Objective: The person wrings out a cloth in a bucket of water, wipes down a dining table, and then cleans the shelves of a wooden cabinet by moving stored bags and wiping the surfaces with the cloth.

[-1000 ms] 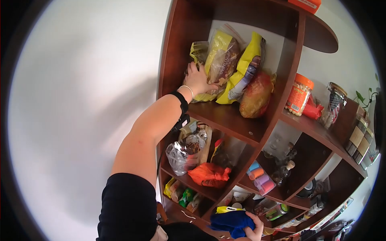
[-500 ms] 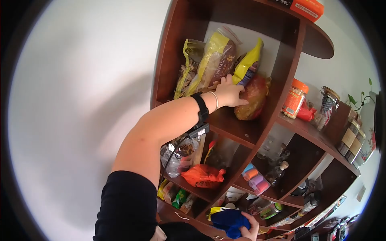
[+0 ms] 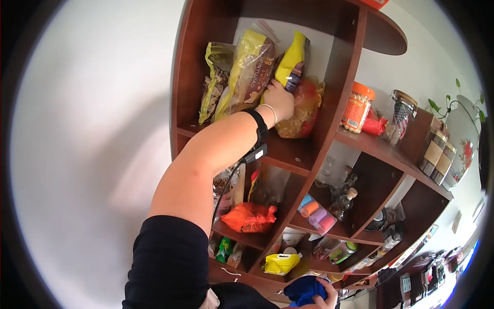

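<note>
My left hand [image 3: 279,101] reaches into the upper shelf compartment. Its fingers are closed round the lower part of a yellow and dark packet [image 3: 291,57], though the thumb is partly hidden. Just right of this hand stands a clear plastic bag of yellowish food with red print [image 3: 304,116]. To the left lean a tall yellow and brown zip bag [image 3: 250,69] and a clear bag of dried pieces with yellow edges [image 3: 215,85]. Low in the view, my right hand [image 3: 325,296] grips a dark blue cloth [image 3: 304,289].
A brown wooden shelf unit [image 3: 337,92] surrounds the bags. To the right stand an orange-lidded jar [image 3: 357,107] and a clip-top jar [image 3: 401,110]. Below are an orange plastic bag [image 3: 249,217], coloured rolls [image 3: 316,213], a corked bottle [image 3: 345,202] and a yellow pack [image 3: 281,263].
My left hand has gone from spread fingers to closed ones at the yellow packet. The view has shifted, and the blue cloth now sits lower, apart from the yellow pack.
</note>
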Available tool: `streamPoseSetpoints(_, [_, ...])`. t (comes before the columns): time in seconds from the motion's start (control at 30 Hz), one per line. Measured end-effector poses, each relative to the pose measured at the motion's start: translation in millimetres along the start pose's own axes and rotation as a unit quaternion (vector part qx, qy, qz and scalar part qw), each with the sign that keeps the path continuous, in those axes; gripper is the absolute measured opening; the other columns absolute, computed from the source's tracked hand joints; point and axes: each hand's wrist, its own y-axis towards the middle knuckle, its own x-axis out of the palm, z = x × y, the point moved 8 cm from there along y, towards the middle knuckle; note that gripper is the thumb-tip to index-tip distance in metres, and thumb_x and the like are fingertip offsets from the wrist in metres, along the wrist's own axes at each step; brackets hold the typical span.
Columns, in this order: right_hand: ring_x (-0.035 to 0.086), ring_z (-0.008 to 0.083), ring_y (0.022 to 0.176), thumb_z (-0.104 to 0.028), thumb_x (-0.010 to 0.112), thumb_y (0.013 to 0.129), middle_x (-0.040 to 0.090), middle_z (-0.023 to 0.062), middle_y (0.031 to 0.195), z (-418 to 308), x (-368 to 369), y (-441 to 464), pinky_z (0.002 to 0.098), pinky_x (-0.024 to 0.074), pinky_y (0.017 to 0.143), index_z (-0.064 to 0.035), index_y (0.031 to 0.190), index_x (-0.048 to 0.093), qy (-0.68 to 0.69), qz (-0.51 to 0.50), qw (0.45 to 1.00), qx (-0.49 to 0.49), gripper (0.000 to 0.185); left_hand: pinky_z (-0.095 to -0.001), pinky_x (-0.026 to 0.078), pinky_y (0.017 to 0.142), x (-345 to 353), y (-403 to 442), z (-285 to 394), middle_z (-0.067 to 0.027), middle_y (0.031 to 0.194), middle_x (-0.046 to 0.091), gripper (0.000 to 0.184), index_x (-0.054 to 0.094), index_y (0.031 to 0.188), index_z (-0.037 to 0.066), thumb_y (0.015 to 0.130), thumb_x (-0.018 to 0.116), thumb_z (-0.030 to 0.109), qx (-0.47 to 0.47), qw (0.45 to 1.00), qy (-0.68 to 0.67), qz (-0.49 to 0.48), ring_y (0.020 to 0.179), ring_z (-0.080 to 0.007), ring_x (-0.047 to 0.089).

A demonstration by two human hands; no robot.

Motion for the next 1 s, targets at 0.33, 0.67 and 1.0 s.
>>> streamPoseSetpoints(0.33, [0.05,0.0263,0.114,-0.01,0.051,0.077,0.053,0.0173,0.122,-11,-4,-26,0.0361,0.0357,0.101,0.0045,0.123,0.05,0.0,0.033,0.999,-0.004,0.048,-0.0418,0.051,0.076,-13,7,-34,-0.0247,0.096,0.058,0.017,0.07,0.087,0.009,0.079,0.059,0.019,0.115,0.984,-0.126,0.058,0.083,-0.0367,0.061])
streamPoseSetpoints(0.67, [0.055,0.0209,0.102,-0.009,0.051,0.07,0.058,0.0122,0.111,-39,-19,31,0.0312,0.0408,0.092,0.0041,0.118,0.053,0.029,0.078,0.996,-0.021,0.05,-0.0429,0.046,0.074,-56,-18,-69,-0.0204,0.08,0.059,0.014,0.067,0.077,0.006,0.078,0.062,0.019,0.072,0.913,-0.325,0.237,0.084,-0.0361,0.055])
streamPoseSetpoints(1.0, [0.053,0.0158,0.096,-0.015,0.053,0.069,0.056,0.0082,0.104,-170,26,150,0.0267,0.0405,0.088,0.0023,0.115,0.051,-0.008,0.082,0.982,-0.168,0.05,-0.0412,0.043,0.065,-56,-7,-107,-0.0222,0.068,0.057,0.021,0.063,0.068,0.0,0.079,0.061,0.018,-0.013,0.811,-0.497,0.308,0.072,-0.0372,0.055])
